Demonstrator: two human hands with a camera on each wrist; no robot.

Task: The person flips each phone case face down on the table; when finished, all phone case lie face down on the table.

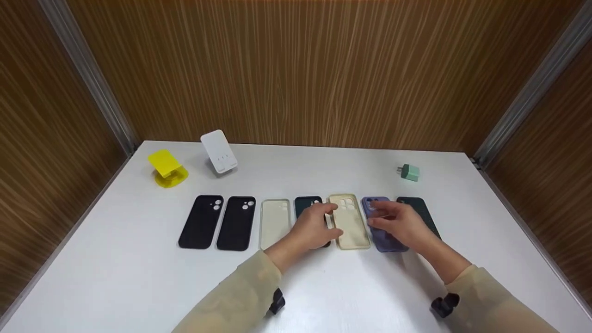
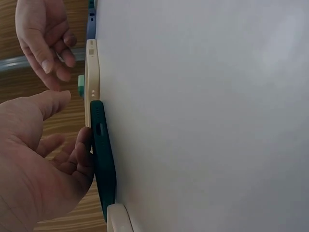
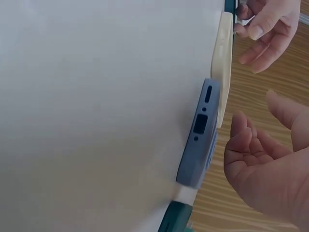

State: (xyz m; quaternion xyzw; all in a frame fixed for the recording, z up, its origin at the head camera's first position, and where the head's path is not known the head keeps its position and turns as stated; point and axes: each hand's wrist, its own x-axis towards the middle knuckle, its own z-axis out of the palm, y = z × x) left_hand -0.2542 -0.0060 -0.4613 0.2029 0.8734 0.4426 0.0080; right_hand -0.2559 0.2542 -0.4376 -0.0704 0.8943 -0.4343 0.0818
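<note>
Phone cases lie in a row on the white table. My left hand (image 1: 312, 229) is over a dark green case (image 1: 303, 203), its thumb and fingers spread apart at the left edge of a beige case (image 1: 355, 229). Over the purple-blue case (image 1: 385, 241) hovers my right hand (image 1: 401, 224), fingers loosely bent and holding nothing. In the right wrist view a gap shows between that hand and the purple-blue case (image 3: 198, 130). The left wrist view has the left fingers close against the dark green case (image 2: 102, 154); whether they touch it I cannot tell.
Two black cases (image 1: 201, 222) and an off-white case (image 1: 274, 222) lie to the left, another dark green case (image 1: 422, 213) at the right end. Behind stand a yellow phone stand (image 1: 167, 169), a tilted white stand (image 1: 218, 150) and a mint-green charger plug (image 1: 410, 172). Wood-patterned panels enclose the table.
</note>
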